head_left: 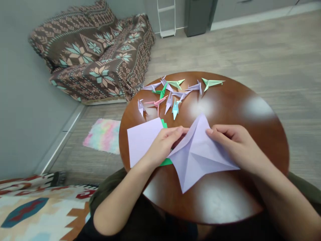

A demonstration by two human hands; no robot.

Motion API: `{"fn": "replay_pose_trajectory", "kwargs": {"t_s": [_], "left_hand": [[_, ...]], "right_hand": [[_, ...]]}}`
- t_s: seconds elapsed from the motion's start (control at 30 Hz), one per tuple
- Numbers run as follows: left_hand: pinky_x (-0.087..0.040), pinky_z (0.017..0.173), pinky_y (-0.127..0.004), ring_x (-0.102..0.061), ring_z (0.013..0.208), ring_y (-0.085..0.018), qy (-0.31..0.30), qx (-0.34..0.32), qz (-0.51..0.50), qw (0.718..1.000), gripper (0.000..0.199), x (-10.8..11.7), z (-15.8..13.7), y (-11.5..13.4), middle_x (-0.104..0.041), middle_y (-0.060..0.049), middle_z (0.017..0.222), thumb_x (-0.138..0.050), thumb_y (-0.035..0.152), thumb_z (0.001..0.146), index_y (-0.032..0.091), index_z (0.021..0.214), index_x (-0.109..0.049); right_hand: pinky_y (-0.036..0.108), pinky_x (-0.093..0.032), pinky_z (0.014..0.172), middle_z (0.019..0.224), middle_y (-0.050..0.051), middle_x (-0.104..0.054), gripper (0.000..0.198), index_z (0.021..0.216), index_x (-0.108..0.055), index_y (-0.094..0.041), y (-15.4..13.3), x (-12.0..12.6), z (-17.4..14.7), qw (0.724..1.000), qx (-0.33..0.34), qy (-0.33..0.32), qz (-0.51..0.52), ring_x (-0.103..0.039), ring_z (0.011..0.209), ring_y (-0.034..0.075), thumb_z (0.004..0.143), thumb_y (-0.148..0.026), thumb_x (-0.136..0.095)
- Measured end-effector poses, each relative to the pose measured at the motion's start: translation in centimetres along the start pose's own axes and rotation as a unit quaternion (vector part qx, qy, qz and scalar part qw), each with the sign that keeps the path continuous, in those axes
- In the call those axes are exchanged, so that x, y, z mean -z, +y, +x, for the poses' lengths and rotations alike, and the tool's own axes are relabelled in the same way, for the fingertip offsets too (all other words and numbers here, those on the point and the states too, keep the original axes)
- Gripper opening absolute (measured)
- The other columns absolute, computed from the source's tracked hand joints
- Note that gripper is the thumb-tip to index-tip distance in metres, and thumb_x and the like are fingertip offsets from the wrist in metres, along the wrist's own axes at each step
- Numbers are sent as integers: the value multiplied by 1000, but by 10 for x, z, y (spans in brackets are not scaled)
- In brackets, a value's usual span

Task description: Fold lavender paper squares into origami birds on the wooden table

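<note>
A creased sheet of lilac origami paper point(200, 154) stands partly folded between my hands, its corners spread and its middle raised in ridges. My left hand point(169, 139) grips its left side, the fingertips partly hidden behind the paper. On the right edge, my right hand point(229, 137) pinches the sheet between thumb and fingers. Left of it lies a stack of square lilac paper point(144, 140), with green paper point(164, 124) showing at its side. Beyond, several folded paper cranes rest on the table, among them a blue crane point(175, 108), a pink crane point(157, 103) and a pale green crane point(212, 83).
The round brown table point(263, 134) has a glossy top with bright reflections. Behind it on the left stands a sofa point(100, 63) under a patterned cover. A pastel fluffy mat point(102, 135) lies on the floor, and a white rack point(167, 20) stands by the wall.
</note>
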State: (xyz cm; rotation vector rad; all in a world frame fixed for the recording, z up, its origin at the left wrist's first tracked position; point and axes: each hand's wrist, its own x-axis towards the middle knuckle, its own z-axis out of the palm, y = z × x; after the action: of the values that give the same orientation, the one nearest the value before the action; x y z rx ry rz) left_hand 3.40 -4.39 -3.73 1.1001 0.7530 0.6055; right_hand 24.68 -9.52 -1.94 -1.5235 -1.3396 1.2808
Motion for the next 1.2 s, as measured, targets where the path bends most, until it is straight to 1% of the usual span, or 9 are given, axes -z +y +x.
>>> {"fn": "replay_pose_trajectory", "kwargs": {"t_s": [0.13, 0.27, 0.47, 0.57, 0.7, 0.8, 1.0, 1.13, 1.2], "left_hand": [[-50, 79, -32, -67, 84, -23, -73, 51, 23, 996, 51, -4, -5, 4, -75, -10, 92, -61, 60, 94, 11, 98, -76], [-47, 72, -27, -62, 80, -19, -115, 74, 62, 989, 42, -10, -7, 9, -71, -6, 91, -71, 54, 87, 13, 97, -71], [-40, 64, -26, -52, 68, -15, -60, 74, 159, 983, 26, -12, -5, 7, -60, -1, 70, -61, 37, 86, 15, 73, -62], [-42, 64, -27, -54, 65, -15, -61, 89, 115, 988, 31, -9, -5, 5, -63, -3, 71, -57, 42, 87, 14, 74, -64], [-37, 56, -25, -44, 57, -12, -110, 97, 116, 982, 26, -7, -6, 8, -53, 0, 61, -58, 35, 82, 15, 65, -60], [-35, 54, -24, -43, 58, -12, -131, 94, 138, 977, 27, -9, -8, 11, -51, 1, 61, -59, 33, 83, 16, 62, -58], [-41, 55, -23, -55, 63, -13, -173, 119, 133, 969, 38, -11, -14, 13, -64, -3, 76, -58, 50, 96, 16, 82, -67], [-38, 51, -23, -51, 60, -13, -193, 121, 163, 960, 47, -8, -16, 12, -61, -2, 71, -60, 58, 94, 15, 74, -64], [-37, 52, -22, -49, 59, -12, -160, 101, 144, 971, 48, -8, -14, 8, -59, -2, 68, -62, 57, 93, 15, 72, -63]], "right_hand": [[27, -24, 48, 59, -3, -36, 49, 59, -41, -22, 1, -7, -1, 997, 44, 14, -69, -33, 54, 11, 96, -51, -56], [30, -27, 53, 56, -3, -40, 46, 59, -40, -22, 3, -17, -3, 978, 106, 47, -174, -38, 54, 13, 99, -41, -53], [33, -26, 57, 58, -1, -49, 42, 63, -45, -22, 5, -22, -6, 951, 140, 39, -273, -41, 54, 14, 101, -38, -53], [31, -30, 56, 59, -2, -51, 39, 66, -52, -21, 3, -16, -5, 973, 110, 26, -202, -44, 56, 15, 99, -42, -60], [28, -40, 61, 74, -1, -64, 21, 95, -71, -20, -4, -10, -4, 998, 61, -23, 5, -55, 67, 16, 87, -39, -78], [27, -36, 57, 71, 0, -64, 20, 82, -72, -19, -7, -9, -6, 993, 65, -67, 66, -50, 62, 13, 86, -38, -80], [30, -26, 47, 57, -2, -50, 39, 58, -60, -21, 0, -10, -7, 985, 82, 88, 123, -40, 52, 12, 89, -38, -77], [32, -25, 47, 58, -1, -52, 27, 66, -68, -24, 1, -6, -4, 967, 89, 177, 162, -41, 51, 14, 87, -35, -80], [32, -29, 48, 59, 0, -54, 24, 71, -70, -24, 2, -4, -1, 952, 99, 212, 196, -45, 54, 15, 89, -38, -79]]}}
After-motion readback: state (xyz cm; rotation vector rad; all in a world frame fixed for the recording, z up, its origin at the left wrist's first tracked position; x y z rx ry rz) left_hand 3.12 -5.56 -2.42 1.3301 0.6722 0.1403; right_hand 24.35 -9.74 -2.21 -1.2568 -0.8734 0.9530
